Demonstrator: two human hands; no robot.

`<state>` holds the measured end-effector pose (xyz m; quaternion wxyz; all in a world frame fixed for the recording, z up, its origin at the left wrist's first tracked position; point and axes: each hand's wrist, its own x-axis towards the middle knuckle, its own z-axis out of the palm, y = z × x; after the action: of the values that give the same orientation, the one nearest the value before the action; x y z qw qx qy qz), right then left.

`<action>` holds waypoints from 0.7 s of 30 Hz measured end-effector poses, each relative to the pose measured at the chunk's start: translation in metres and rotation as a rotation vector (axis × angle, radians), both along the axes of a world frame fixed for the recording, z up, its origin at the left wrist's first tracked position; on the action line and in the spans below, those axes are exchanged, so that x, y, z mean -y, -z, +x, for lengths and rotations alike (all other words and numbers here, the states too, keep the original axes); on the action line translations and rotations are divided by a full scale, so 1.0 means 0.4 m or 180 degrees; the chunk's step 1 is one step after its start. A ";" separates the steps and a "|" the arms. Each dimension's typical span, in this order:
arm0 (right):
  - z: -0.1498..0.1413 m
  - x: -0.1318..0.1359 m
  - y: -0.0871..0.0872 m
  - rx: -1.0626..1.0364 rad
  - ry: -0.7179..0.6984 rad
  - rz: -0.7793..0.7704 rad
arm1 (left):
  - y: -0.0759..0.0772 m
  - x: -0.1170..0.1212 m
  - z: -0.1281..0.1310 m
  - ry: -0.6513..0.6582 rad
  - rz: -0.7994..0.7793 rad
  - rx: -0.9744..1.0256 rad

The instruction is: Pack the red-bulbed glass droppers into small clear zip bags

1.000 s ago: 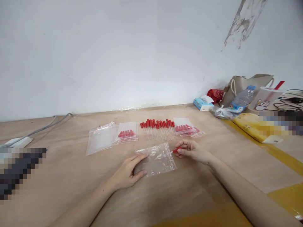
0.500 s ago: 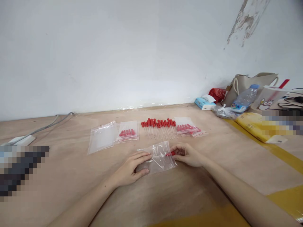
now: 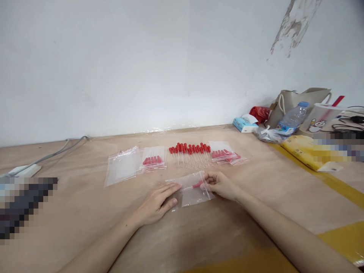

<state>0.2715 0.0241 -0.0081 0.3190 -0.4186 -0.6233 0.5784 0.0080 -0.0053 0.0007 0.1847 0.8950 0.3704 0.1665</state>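
A clear zip bag (image 3: 193,191) lies flat on the brown table in front of me. My left hand (image 3: 159,203) rests on the bag's left end with fingers stretched out, pressing it down. At the bag's right end, the fingers of my right hand (image 3: 220,185) are pinched on a red-capped dropper (image 3: 196,185) whose red bulb now shows inside the bag. Behind the bag lies a row of several loose red-capped droppers (image 3: 190,151).
Left of the row lie a bag with droppers (image 3: 152,159) and an empty zip bag (image 3: 122,170); filled bags (image 3: 224,154) lie to the right. At the far right stand a water bottle (image 3: 292,118), a tissue pack (image 3: 245,123), paper bags and cables. A power strip (image 3: 24,170) lies at far left.
My right hand has carried the dropper leftward from outside the bag's mouth into the bag. The left hand has stayed on the bag's left end.
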 end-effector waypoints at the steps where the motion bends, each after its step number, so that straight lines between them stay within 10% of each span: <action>1: 0.001 -0.002 0.006 -0.0017 0.0163 0.0004 | 0.001 0.001 -0.001 -0.0062 -0.0034 0.0045; 10: 0.025 -0.004 0.008 0.0199 -0.0052 0.0357 | 0.001 0.002 -0.001 -0.0033 -0.0029 0.0231; 21: 0.034 -0.077 -0.006 0.1710 0.1265 0.1787 | -0.006 0.007 0.002 -0.0222 -0.0116 0.0464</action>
<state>0.2849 0.0551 -0.0056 0.3521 -0.5631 -0.7245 0.1844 0.0088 -0.0079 0.0029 0.2215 0.8635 0.3899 0.2308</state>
